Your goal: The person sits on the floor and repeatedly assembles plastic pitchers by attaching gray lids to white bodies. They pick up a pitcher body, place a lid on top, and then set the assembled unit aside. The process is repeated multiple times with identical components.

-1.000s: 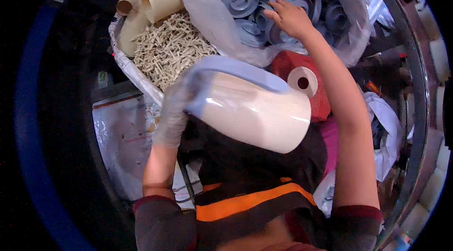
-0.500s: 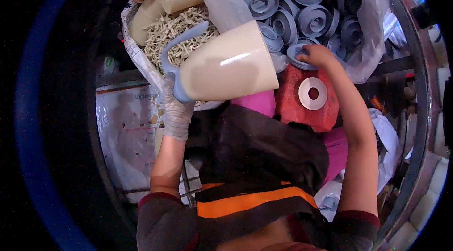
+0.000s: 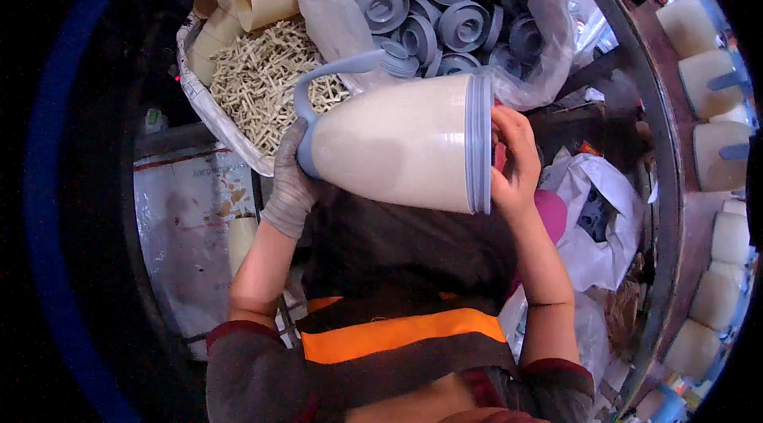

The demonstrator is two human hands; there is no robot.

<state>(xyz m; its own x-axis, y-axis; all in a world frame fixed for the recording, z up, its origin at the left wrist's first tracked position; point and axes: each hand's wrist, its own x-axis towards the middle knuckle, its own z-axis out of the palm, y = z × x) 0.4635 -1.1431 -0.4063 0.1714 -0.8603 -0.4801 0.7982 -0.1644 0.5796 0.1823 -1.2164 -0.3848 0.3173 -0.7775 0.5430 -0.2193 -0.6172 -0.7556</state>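
Observation:
My left hand [image 3: 292, 177], in a pale glove, is closed round the blue-grey, handled end of a cream jug [image 3: 389, 145]. The jug lies sideways above my lap, its handle [image 3: 338, 67] sticking up and to the right. A ribbed blue-grey ring-shaped cap [image 3: 479, 145] sits against the jug's wide right end. My bare right hand [image 3: 515, 161] grips this cap with bent fingers, thumb low and fingers high. The cap's outer face is turned away from me. A sliver of a red block [image 3: 499, 154] shows between my fingers; the jug hides most of it.
Ahead, a clear plastic bag [image 3: 548, 65] holds many blue-grey round caps [image 3: 463, 26]. To its left, a sack [image 3: 195, 97] contains small cream pieces [image 3: 258, 81] and cream tubes [image 3: 266, 0]. Several cream-and-blue jugs [image 3: 719, 145] line a curved ledge [image 3: 671, 232] at right.
My right hand has brought a blue-grey cap from the bag to the jug's open end. The jug now covers the red block. The whole view has shifted, showing more of the right ledge.

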